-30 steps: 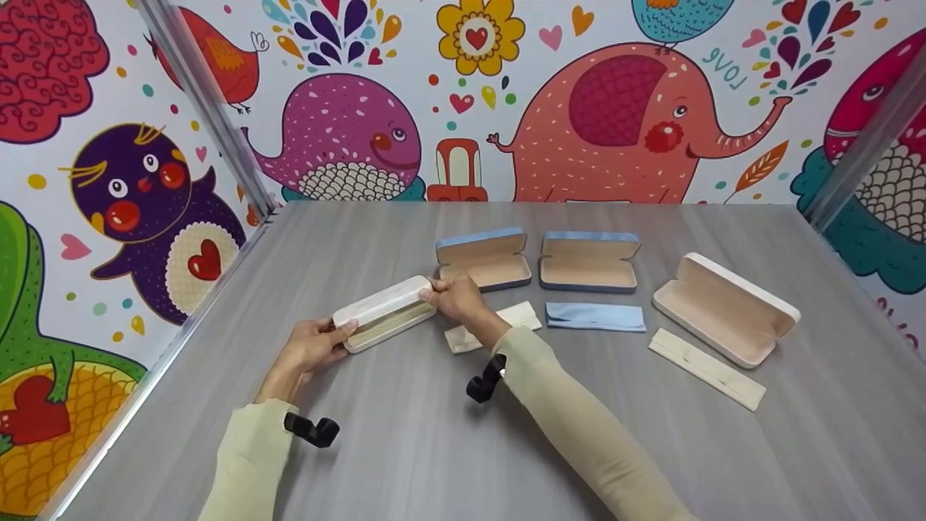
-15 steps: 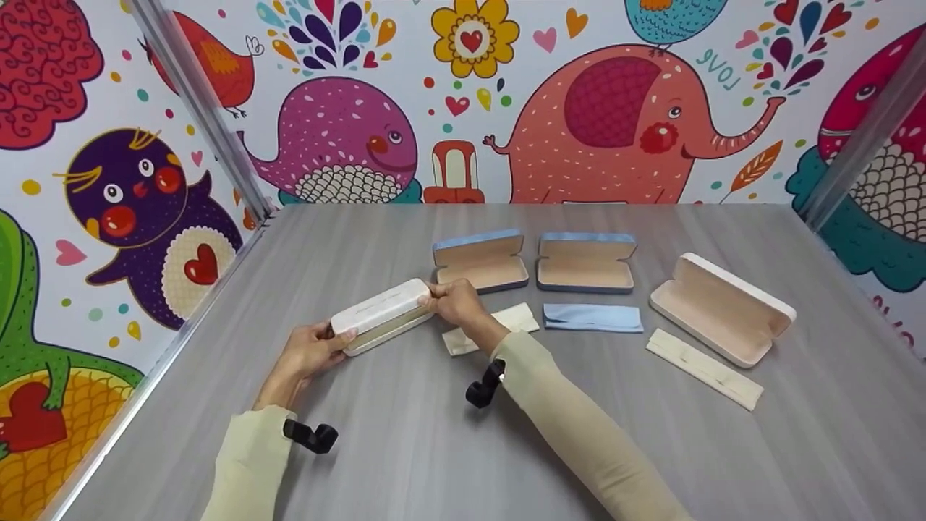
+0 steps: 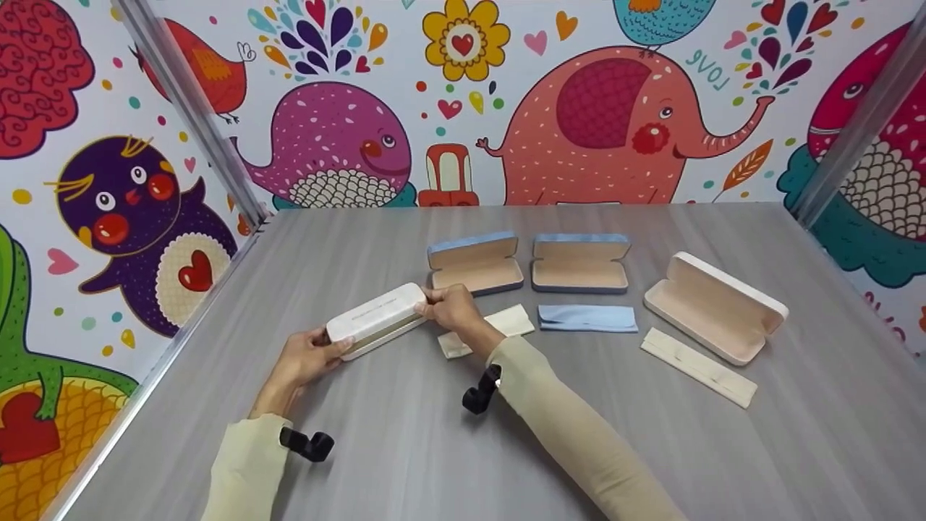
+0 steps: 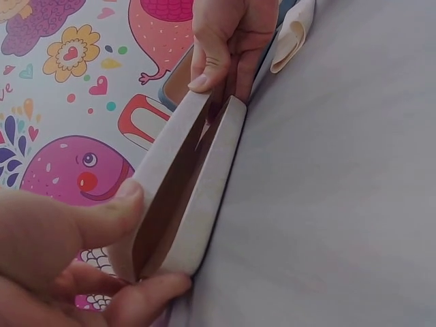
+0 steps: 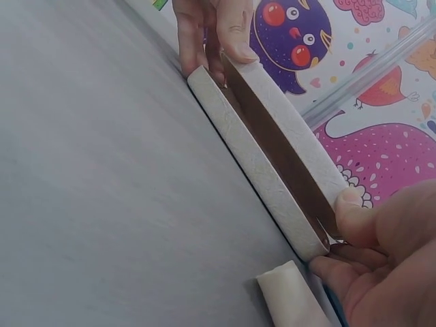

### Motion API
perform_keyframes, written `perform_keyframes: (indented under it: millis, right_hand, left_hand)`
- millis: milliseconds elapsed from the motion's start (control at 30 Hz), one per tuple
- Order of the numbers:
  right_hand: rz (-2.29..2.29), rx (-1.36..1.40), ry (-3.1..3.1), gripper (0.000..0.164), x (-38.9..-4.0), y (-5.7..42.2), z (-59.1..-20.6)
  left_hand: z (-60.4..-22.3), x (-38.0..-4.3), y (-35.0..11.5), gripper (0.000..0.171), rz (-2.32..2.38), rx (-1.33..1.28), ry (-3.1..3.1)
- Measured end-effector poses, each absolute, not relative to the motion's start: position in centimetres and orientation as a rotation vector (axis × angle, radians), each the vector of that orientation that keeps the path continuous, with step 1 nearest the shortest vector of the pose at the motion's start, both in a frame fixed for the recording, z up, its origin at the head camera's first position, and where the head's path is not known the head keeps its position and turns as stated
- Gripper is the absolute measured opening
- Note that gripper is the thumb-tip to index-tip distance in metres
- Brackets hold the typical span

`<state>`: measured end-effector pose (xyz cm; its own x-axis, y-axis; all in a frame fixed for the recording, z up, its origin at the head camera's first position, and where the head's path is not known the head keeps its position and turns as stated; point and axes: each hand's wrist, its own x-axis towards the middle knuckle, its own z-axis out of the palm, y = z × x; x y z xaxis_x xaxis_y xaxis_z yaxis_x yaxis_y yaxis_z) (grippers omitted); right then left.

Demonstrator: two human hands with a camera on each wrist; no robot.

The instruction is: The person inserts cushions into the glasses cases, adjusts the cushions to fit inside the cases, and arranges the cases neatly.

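Observation:
A white glasses case (image 3: 380, 315) lies at the left of the table, its lid partly lowered over the base with a narrow gap along the front. My left hand (image 3: 307, 358) grips its left end, thumb on the lid and fingers at the base, as the left wrist view shows. At the other end my right hand (image 3: 452, 311) holds the case the same way, thumb on the lid (image 5: 293, 129). Through the gap the brown-looking inside (image 4: 174, 204) shows. A folded cream cloth (image 3: 510, 320) lies partly hidden behind my right wrist.
Two blue glasses cases, left (image 3: 477, 271) and right (image 3: 580, 273), stand with lids raised at the back. A folded blue cloth (image 3: 587, 318) lies before the right one. Farther right are a white case (image 3: 712, 311) with its lid up and a cream cloth (image 3: 698, 367).
The lid of the white case between my hands has come down, narrowing the gap and showing more of its top. Both hands keep their hold; the head view has shifted slightly.

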<state>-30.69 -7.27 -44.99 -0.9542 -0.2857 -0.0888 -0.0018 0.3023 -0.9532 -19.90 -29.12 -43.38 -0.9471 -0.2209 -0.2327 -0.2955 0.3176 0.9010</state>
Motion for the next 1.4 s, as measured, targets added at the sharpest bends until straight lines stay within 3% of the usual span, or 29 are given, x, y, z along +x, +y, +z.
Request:
perform_keyframes:
  millis: [567, 1067, 1400]
  right_hand:
    - [-1.653, -0.199, 2.386, 0.042, -30.8, -7.2, -45.2]
    - [-1.651, -0.160, 2.357, 0.044, -30.8, -7.3, -45.1]
    - [-1.692, -0.160, 2.199, 0.043, -30.6, -7.1, -43.9]
  left_hand:
    - [-43.8, -19.7, -28.9, 0.061, 1.759, -0.499, 2.503]
    - [-43.9, -19.6, -28.9, 0.074, 1.725, -0.549, 2.525]
    - [-43.1, -19.1, -28.6, 0.069, 1.649, -0.597, 2.552]
